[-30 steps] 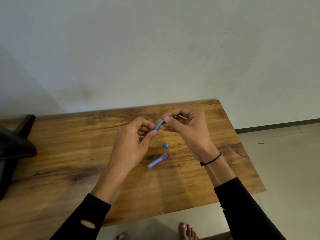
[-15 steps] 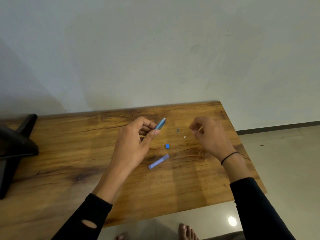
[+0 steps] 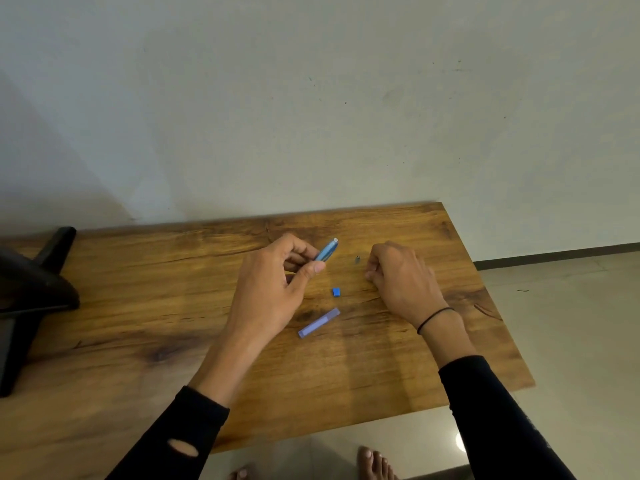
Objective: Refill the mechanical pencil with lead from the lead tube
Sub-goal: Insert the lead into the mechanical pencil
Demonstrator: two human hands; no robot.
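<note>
The left hand (image 3: pixel 273 289) pinches the pencil (image 3: pixel 326 250), open end tilted up-right, while the right hand (image 3: pixel 398 275) rests curled and apparently empty on the surface (image 3: pixel 138 306); the tube (image 3: pixel 319 323) lies diagonally below the pencil, between both hands, marginally nearer the left.

Legible text, labels, brands, numbers, signs: none found.

- Mechanical pencil (image 3: pixel 327 250), blue barrel: no print readable; surface too small and blurred.
- Lead tube (image 3: pixel 319 323), pale purple: no label or figure readable.
- Small blue cap (image 3: pixel 336 292): plain, unmarked as far as visible.
- Tiny dark piece (image 3: pixel 357 259) near the far edge of the worktop (image 3: pixel 138 306): too small to tell any marking.
- Worktop: wood grain only, no sticker or stamp seen.
- Wall (image 3: pixel 311 98): specks and scuffs, no writing.
- Dark object (image 3: pixel 31 289) at the left edge of the worktop: no lettering visible.
- Sleeves (image 3: pixel 498 417), black: no logo readable.
</note>
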